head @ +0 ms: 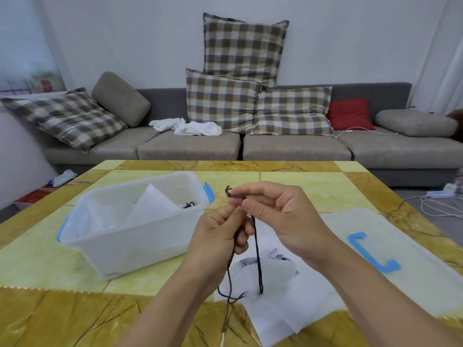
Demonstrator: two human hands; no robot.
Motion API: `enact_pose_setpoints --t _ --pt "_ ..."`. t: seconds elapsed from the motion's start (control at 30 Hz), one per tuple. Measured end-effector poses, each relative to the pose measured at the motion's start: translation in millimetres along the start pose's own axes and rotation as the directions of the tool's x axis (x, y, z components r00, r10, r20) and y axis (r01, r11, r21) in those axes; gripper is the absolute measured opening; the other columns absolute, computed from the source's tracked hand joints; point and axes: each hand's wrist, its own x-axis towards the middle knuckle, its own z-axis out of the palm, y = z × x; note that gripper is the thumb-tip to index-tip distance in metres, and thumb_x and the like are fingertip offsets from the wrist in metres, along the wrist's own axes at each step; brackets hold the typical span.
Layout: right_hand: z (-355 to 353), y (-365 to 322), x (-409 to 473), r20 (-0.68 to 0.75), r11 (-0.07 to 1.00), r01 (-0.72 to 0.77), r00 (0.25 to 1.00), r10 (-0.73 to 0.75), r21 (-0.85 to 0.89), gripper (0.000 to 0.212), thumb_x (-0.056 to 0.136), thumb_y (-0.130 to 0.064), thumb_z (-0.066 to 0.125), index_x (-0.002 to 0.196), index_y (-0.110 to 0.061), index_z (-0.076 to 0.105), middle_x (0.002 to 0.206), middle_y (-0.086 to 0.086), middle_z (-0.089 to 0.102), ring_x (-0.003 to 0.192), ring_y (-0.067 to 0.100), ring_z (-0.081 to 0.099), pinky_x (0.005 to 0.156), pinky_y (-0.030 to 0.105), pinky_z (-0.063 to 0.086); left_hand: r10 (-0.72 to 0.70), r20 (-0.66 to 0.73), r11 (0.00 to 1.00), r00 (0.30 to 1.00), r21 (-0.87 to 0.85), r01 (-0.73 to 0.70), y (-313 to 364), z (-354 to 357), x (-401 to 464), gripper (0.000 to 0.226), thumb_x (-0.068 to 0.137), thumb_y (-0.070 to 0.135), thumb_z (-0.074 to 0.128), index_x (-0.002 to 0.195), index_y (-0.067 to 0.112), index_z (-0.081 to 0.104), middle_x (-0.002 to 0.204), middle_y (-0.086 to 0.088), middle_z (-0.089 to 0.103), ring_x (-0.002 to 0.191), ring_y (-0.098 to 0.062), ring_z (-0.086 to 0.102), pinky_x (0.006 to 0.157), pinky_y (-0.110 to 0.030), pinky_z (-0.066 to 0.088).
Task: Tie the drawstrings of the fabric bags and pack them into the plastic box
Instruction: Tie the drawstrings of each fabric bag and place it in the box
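Drawstrings (258,259), dark cord: held up over white fabric bag (280,304) at near centre of table (50,316). Long axis of cords near vertical, running from fingers down to bag mouth; short knotted end (228,191) pointing up and left, past fingertips. Loose loop lying on bag's near-left edge.

Left hand (218,236): fingers curled round cords, gripping them below right hand. Right hand (278,211): thumb and forefinger pinching cord near knotted end, other fingers curled. Both hands touching at fingertips, raised above table.

Fabric bag lying flat, mouth toward far side, corner reaching near table edge. Printing on bag face seen upside down from this side; letters "POPUL" partly legible, remainder too small and covered to read.

Plastic box (130,234): translucent, blue clips, left of hands, long axis running near-left to far-right. Inside: white bag (155,204) with dark cord end showing. Box open.

Lid (400,244): translucent, blue handle (370,254), flat on table right of hands, partly under bag edge or touching it; cannot tell which.

Behind table: grey sofa (300,146), checked cushions (240,46), red cushion (349,113), white cloth (190,127).
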Motion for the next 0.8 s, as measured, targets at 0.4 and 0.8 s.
enact_pose_setpoints --t 0.4,0.8 --pt "-10.4 30.6 1.3 -0.056 0.990 -0.142 0.988 0.143 0.018 0.019 0.090 0.003 0.066 0.104 -0.003 0.076 0.097 0.011 0.078 0.093 0.018 0.074 0.081 0.022 0.055 -0.438 0.132 0.784 0.889 -0.429 0.449 -0.9 9.1 -1.2 0.025 0.100 0.022 0.040 0.079 0.015 0.050 0.059 0.003 0.030 0.043 -0.006 0.019 0.035 -0.016 0.010" --pt "-26.7 24.1 -1.9 0.099 0.964 -0.262 0.961 0.258 0.034 0.028 0.098 0.005 0.049 0.109 0.001 0.075 0.108 0.016 0.075 0.101 0.020 0.072 0.093 0.025 0.053 -0.332 0.037 0.929 0.943 -0.157 0.334 2.5 12.8 -7.5 0.028 0.107 0.020 0.038 0.092 0.006 0.057 0.061 0.001 0.038 0.049 -0.008 0.021 0.038 -0.017 0.020"
